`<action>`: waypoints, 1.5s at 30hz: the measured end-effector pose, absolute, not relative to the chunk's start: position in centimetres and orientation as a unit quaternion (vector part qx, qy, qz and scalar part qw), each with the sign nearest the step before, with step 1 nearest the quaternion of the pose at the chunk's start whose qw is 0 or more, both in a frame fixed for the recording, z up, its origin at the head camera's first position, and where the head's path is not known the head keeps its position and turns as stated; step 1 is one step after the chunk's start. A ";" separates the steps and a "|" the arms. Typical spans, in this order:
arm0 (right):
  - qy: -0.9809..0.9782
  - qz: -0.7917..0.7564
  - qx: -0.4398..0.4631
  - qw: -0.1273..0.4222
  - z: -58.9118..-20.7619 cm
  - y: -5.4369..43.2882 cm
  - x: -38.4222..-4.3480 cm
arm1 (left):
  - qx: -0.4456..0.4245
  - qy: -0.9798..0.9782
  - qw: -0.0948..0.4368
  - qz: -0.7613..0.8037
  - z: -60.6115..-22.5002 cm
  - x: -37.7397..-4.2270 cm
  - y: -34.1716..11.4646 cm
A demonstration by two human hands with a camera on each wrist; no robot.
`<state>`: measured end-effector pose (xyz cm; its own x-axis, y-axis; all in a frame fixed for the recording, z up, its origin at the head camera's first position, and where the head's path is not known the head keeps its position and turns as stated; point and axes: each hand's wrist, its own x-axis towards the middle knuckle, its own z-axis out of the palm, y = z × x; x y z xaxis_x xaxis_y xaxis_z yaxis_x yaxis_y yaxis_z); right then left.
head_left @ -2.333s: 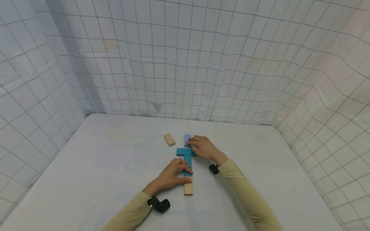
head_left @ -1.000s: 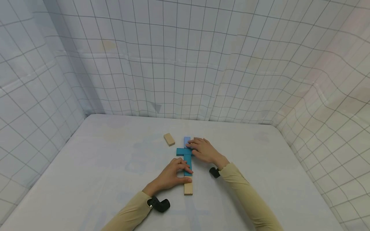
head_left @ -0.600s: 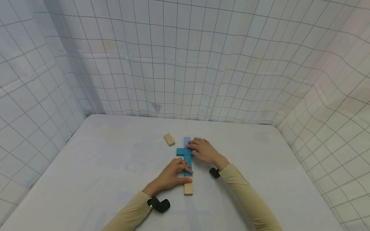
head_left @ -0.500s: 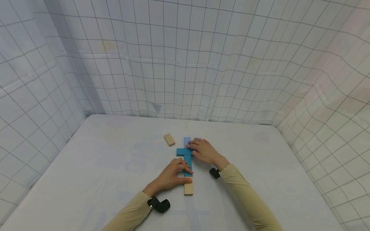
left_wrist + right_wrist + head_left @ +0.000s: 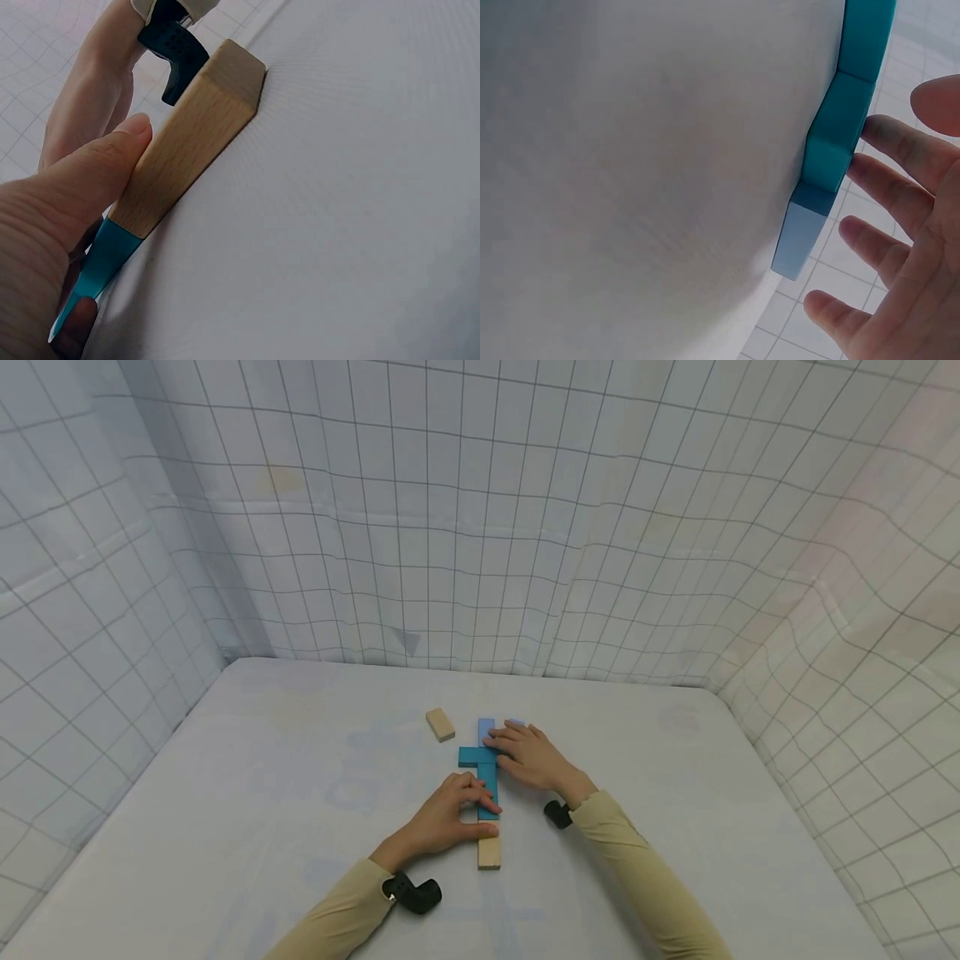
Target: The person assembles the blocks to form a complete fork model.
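Note:
A column of small rectangular blocks lies on the table: a light blue block (image 5: 486,732) at the far end, a teal crossbar (image 5: 469,757), a teal stem (image 5: 487,787), then a tan wooden block (image 5: 490,853) nearest the person. My left hand (image 5: 442,817) rests over the joint of stem and wood; the left wrist view shows its thumb lying along the wooden block (image 5: 184,146). From the right, my right hand (image 5: 534,758) reaches in with spread fingers. In the right wrist view its fingertips (image 5: 877,129) touch or nearly touch the teal crossbar (image 5: 832,146).
A loose tan wooden block (image 5: 440,725) lies at an angle left of the light blue one. Beyond the right fingers peeks a sliver of something light blue (image 5: 517,722). The white table (image 5: 255,793) is enclosed by hanging checked cloth (image 5: 480,527).
Since the earliest frame, the light blue block has slid toward the person, closing its gap to the teal crossbar, and my right hand has shifted slightly with it. My left hand has stayed put.

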<state>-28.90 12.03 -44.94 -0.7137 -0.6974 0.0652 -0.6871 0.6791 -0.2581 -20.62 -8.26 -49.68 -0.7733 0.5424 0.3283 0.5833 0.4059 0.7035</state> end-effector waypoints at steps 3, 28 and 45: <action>0.917 -0.128 -0.377 0.021 -45.0 12.1 -28.8 | -0.335 -0.839 0.022 -0.428 -49.7 -20.6 -8.2; 0.916 -0.102 -0.388 0.028 -45.2 12.8 -28.1 | -0.330 -0.838 0.019 -0.435 -49.6 -20.7 -8.1; 0.920 -0.100 -0.374 0.051 -45.3 12.6 -27.5 | -0.331 -0.835 0.020 -0.438 -49.7 -20.7 -8.1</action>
<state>-27.52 12.58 -45.32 -0.7145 -0.6994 -0.0194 -0.6790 0.6998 -0.2220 -20.66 -8.12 -49.72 -0.7796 0.5364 0.3233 0.5708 0.3961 0.7192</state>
